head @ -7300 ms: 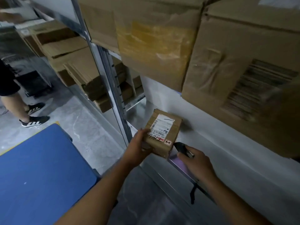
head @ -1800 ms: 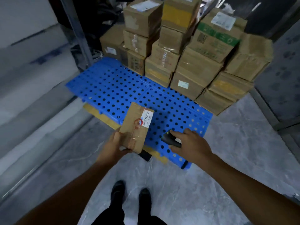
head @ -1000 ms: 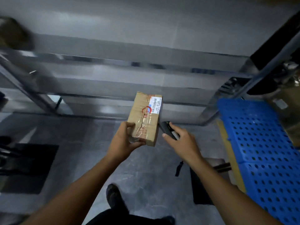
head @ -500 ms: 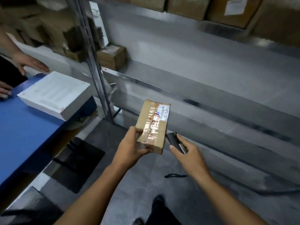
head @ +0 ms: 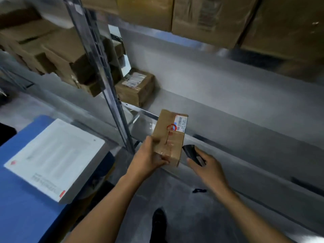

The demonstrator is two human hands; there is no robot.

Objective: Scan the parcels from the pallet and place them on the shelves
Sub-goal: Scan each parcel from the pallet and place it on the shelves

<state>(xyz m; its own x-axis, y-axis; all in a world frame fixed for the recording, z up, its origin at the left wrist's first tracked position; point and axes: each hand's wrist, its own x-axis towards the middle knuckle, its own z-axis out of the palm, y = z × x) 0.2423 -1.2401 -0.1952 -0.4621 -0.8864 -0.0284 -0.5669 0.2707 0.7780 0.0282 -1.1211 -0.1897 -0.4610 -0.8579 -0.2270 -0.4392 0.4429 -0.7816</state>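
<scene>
The person is at the placing step, as far as can be judged. The left hand (head: 149, 158) grips the near end of a small brown parcel (head: 169, 137), thumb on the taped top and fingers curled underneath. It holds the parcel in the air in front of the grey metal shelf (head: 228, 106), with the barcode label (head: 181, 123) at the far corner. Just right of the parcel, the right hand (head: 205, 165) is closed round a black handheld scanner (head: 192, 153), whose nose points at the parcel's side. Whether the label has been read cannot be told from this view.

The next move probably calls for the left hand to reach forward and up, lift the parcel over the shelf's front lip and set it down flat on the bare metal. The right hand would need to keep the scanner out of the way.

Beyond the left hand and slightly to its left, that shelf holds one small taped carton (head: 136, 86) close against the upright post (head: 112, 95). Above both hands, the upper level carries a row of large cartons (head: 206, 14). Left of the post, the neighbouring bay is stacked with brown boxes (head: 57, 55), though blur hides their details. Further left of the left hand, a blue worktop (head: 21, 207) carries a flat white box (head: 54, 158).
</scene>
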